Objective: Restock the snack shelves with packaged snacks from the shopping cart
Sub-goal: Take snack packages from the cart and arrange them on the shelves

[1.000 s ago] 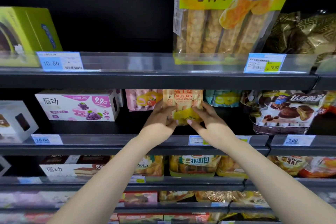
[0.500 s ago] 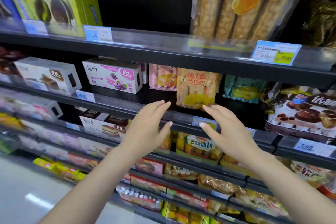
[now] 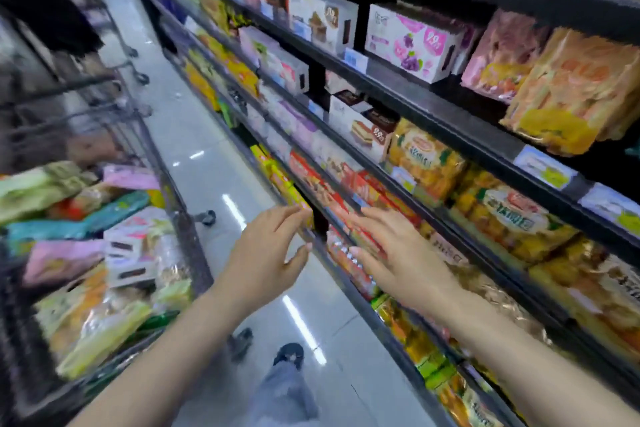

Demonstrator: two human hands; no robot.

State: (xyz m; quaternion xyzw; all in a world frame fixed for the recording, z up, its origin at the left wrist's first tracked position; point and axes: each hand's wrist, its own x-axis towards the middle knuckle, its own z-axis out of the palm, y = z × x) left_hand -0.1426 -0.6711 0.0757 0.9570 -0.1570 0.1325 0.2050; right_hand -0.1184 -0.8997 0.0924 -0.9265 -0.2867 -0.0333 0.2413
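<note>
Snacks (image 3: 93, 288) are lying heaped in the cart (image 3: 187, 253) at left, well apart from both hands. Shelves (image 3: 433, 107) are running along the right, already carrying boxes (image 3: 412, 42) and bags (image 3: 568, 94). Left hand (image 3: 266, 253) and right hand (image 3: 398, 253) are hovering between cart and shelves, fingers spread, holding nothing. The packs are probably handling light, soft, crinkly and a bit slippery; gripping by the sides or a sealed edge, without crushing, looks best. Motion blur is smearing labels; the cart's far end is being cut off.
</note>
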